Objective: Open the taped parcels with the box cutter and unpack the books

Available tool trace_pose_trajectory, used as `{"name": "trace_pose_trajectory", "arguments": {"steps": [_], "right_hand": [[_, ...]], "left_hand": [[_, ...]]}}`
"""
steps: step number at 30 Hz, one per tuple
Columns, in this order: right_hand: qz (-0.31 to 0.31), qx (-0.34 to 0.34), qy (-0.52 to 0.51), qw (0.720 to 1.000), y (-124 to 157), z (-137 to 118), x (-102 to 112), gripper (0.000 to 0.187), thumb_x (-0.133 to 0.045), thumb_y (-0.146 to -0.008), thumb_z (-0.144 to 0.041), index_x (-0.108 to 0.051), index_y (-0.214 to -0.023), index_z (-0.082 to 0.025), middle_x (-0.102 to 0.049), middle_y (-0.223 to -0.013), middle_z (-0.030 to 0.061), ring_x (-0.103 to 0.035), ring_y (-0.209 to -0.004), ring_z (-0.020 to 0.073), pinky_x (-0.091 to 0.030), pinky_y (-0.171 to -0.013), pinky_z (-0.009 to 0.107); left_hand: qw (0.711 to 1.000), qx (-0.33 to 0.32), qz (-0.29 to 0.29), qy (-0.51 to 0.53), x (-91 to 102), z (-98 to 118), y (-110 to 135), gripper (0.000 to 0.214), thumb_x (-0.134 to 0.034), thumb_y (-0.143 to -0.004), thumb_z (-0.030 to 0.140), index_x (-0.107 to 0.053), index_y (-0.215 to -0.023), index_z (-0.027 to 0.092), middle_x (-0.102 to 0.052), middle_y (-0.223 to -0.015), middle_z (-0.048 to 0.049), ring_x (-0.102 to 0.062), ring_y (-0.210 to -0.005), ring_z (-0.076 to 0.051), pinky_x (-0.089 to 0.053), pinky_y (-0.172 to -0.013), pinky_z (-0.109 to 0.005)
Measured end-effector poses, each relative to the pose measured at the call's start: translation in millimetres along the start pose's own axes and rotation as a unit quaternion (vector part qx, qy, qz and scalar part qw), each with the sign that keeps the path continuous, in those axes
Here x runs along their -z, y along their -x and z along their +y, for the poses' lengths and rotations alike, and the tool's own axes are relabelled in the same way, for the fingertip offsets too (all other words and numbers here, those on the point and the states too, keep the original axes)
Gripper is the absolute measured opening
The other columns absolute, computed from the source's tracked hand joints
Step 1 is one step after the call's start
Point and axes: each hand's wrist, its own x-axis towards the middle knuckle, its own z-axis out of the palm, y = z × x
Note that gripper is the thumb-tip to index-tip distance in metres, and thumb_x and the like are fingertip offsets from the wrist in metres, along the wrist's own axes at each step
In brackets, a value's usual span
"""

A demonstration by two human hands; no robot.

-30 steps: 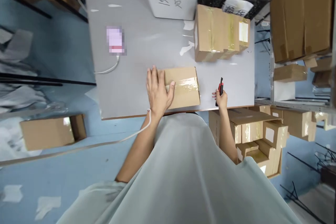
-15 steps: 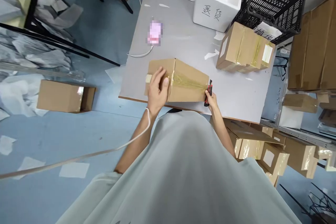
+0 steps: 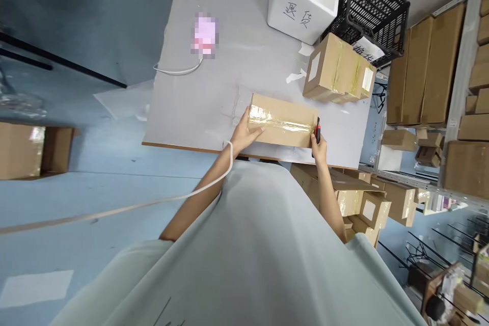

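Observation:
A small cardboard box (image 3: 286,135), its taped face turned up, is between my two hands near the front edge of the grey table (image 3: 179,107). Clear shiny tape runs along its length. My left hand (image 3: 245,135) grips the box's left end, thumb over the taped face and the other fingers partly hidden behind it. At the opposite end, my right hand (image 3: 320,150) is closed around a red and black utility knife (image 3: 317,131) and also touches the box. Whether the blade is out I cannot tell.
Another taped box (image 3: 328,71) sits at the table's right, near a white bin (image 3: 294,18) and a black crate (image 3: 369,7). A blurred pink device (image 3: 205,34) lies at left on a cable. Boxes (image 3: 367,204) are stacked below right; a white cord (image 3: 168,198) crosses my left arm.
The box has been turned, bringing its taped face up. My left hand has shifted from the box's upper face to its left end. The camera view has swung right.

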Motion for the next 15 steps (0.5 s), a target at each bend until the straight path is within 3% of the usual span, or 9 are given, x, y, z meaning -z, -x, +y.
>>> {"name": "trace_pose_trajectory", "arguments": {"steps": [3,5,8,10,15], "right_hand": [[0.022,0.022,0.073,0.997,0.9,-11.4,14.2,0.045,-0.053,-0.109,-0.049,-0.079,-0.123,-0.015,-0.083,-0.116,0.0176,-0.076,-0.11,0.0312,-0.06,-0.102,0.041],[0.024,0.066,0.108,0.992,2.2,-28.1,22.7,0.047,-0.052,-0.111,-0.045,-0.077,-0.137,-0.014,-0.082,-0.127,0.0213,-0.077,-0.117,0.0324,-0.059,-0.106,0.042],[-0.056,0.141,0.141,0.978,7.1,-66.5,23.9,0.054,-0.048,-0.118,-0.046,-0.065,-0.159,-0.016,-0.085,-0.132,0.0185,-0.08,-0.113,0.0312,-0.059,-0.101,0.039],[-0.132,0.19,0.189,0.954,11.6,-97.2,16.0,0.052,-0.046,-0.122,-0.045,-0.064,-0.163,-0.019,-0.086,-0.132,0.0147,-0.082,-0.109,0.03,-0.058,-0.098,0.036],[-0.279,0.276,0.336,0.856,18.5,-165.9,-14.2,0.046,-0.048,-0.125,-0.044,-0.069,-0.163,-0.027,-0.087,-0.139,0.0114,-0.082,-0.122,0.0309,-0.055,-0.102,0.033]], "left_hand": [[0.999,0.026,-0.02,0.007,11.3,-16.2,0.1,0.112,-0.088,-0.095,0.065,-0.037,-0.186,0.024,-0.048,-0.185,-0.0229,-0.048,-0.173,-0.038,-0.039,-0.142,-0.061],[0.999,0.03,-0.028,-0.002,20.4,-20.8,-1.0,0.108,-0.085,-0.097,0.064,-0.037,-0.186,0.024,-0.042,-0.189,-0.0221,-0.044,-0.176,-0.037,-0.041,-0.142,-0.06],[0.999,0.007,-0.043,-0.003,29.5,-17.8,-4.1,0.096,-0.078,-0.101,0.061,-0.043,-0.183,0.025,-0.038,-0.191,-0.0199,-0.038,-0.179,-0.036,-0.045,-0.14,-0.059],[0.998,-0.005,-0.056,0.003,32.1,-13.3,-5.8,0.088,-0.076,-0.103,0.058,-0.05,-0.179,0.025,-0.04,-0.191,-0.0191,-0.039,-0.179,-0.036,-0.049,-0.137,-0.057],[0.998,-0.002,-0.06,0.031,33.3,-11.4,-7.0,0.075,-0.072,-0.104,0.052,-0.058,-0.173,0.028,-0.045,-0.189,-0.0174,-0.045,-0.175,-0.036,-0.054,-0.133,-0.057]]}}
